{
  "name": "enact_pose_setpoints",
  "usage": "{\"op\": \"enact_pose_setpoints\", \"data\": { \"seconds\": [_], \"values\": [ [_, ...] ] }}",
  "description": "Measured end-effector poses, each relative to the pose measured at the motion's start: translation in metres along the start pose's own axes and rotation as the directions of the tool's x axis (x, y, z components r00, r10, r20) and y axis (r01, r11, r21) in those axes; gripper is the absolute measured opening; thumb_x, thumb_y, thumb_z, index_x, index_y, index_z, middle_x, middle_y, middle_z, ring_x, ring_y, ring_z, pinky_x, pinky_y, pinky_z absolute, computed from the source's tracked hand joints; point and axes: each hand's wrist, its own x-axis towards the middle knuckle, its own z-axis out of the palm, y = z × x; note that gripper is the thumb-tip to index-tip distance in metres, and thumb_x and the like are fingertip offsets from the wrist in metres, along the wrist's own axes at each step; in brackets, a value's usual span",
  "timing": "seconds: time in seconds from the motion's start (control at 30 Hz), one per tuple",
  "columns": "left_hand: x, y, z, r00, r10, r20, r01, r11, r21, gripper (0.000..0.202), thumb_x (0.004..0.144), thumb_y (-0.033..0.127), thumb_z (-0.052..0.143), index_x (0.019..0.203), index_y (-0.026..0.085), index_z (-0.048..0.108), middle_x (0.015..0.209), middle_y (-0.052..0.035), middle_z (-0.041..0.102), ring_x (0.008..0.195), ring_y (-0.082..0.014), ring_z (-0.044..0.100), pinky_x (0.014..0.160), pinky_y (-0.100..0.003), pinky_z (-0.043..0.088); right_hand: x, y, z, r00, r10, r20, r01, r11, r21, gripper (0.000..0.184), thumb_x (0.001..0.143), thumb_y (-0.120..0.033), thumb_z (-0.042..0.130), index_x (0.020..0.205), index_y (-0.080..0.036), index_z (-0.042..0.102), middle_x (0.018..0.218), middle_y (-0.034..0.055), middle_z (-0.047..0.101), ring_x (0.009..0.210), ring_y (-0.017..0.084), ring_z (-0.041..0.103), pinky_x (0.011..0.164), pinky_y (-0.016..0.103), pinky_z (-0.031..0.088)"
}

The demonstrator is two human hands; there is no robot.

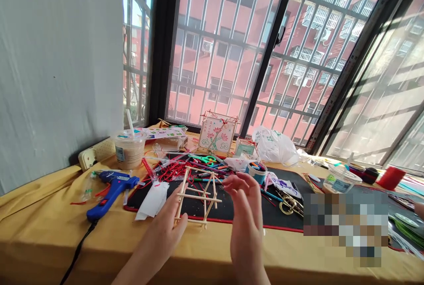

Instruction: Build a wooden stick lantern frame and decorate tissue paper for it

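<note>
My left hand (167,218) grips a small open frame of thin wooden sticks (198,197) by its left side, thumb at the lower left corner. The sticks cross and stick out a little at the corners. Just right of the frame, my right hand (247,210) has its fingers bent together in a pinch near the upper right corner. Whatever is between those fingertips is too small to make out. Beneath lies a black mat (274,221) with red edging. Behind the frame are tangled red cord (174,168) and green-handled scissors (207,160).
A blue glue gun (112,188) and a drink cup with straw (130,152) stand left. Behind are a decorated stick-framed panel (217,134) and a plastic bag (274,143). A pen tub (256,172), gold-handled scissors (289,205) and another cup (341,181) are right.
</note>
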Motion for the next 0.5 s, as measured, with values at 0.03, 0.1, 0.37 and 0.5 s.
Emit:
{"op": "enact_pose_setpoints", "data": {
  "seconds": [0.03, 0.1, 0.37, 0.5],
  "values": [
    [0.0, 0.0, 0.0, 1.0, -0.001, 0.001, 0.001, 1.0, -0.002, 0.05, 0.083, 0.021, 0.035, 0.133, 0.013, 0.034, 0.137, -0.0131, 0.042, 0.128, -0.0224, 0.036, 0.105, -0.04, 0.032, 0.007, 0.007, 0.0, 1.0, 0.011, 0.0, -0.011, 1.0, -0.002, 0.033, 0.088, -0.045, 0.036, 0.112, -0.025, 0.044, 0.098, 0.0078, 0.057, 0.095, 0.022, 0.054, 0.08, 0.039, 0.045],
    [-0.002, 0.0, -0.001, 1.0, -0.02, 0.016, 0.02, 1.0, 0.01, 0.051, 0.084, 0.02, 0.034, 0.134, 0.013, 0.033, 0.138, -0.0131, 0.041, 0.128, -0.0221, 0.035, 0.106, -0.04, 0.031, 0.024, 0.021, -0.004, 0.998, 0.038, 0.046, -0.035, 0.997, -0.062, 0.025, 0.085, -0.041, 0.043, 0.098, -0.021, 0.049, 0.093, 0.0073, 0.057, 0.087, 0.02, 0.054, 0.077, 0.034, 0.045],
    [-0.008, -0.004, 0.0, 0.997, 0.068, -0.024, -0.067, 0.996, 0.067, 0.059, 0.081, 0.01, 0.035, 0.139, 0.019, 0.025, 0.14, -0.008, 0.038, 0.128, -0.0182, 0.035, 0.103, -0.033, 0.034, 0.097, 0.072, -0.011, 0.888, 0.096, 0.449, -0.024, 0.986, -0.163, 0.033, 0.079, -0.051, 0.05, 0.082, -0.019, 0.059, 0.079, 0.0042, 0.058, 0.07, 0.017, 0.052, 0.067, 0.03, 0.043],
    [-0.01, -0.016, 0.011, 0.98, 0.172, -0.104, -0.169, 0.985, 0.044, 0.065, 0.083, 0.007, 0.034, 0.141, 0.028, 0.013, 0.139, -0.0034, 0.04, 0.127, -0.0162, 0.036, 0.103, -0.029, 0.035, 0.096, 0.102, -0.007, 0.826, 0.166, 0.539, -0.149, 0.986, -0.076, 0.054, 0.077, -0.067, 0.038, 0.075, -0.017, 0.057, 0.064, 0.0031, 0.057, 0.054, 0.015, 0.052, 0.054, 0.029, 0.046]
  ]
}}
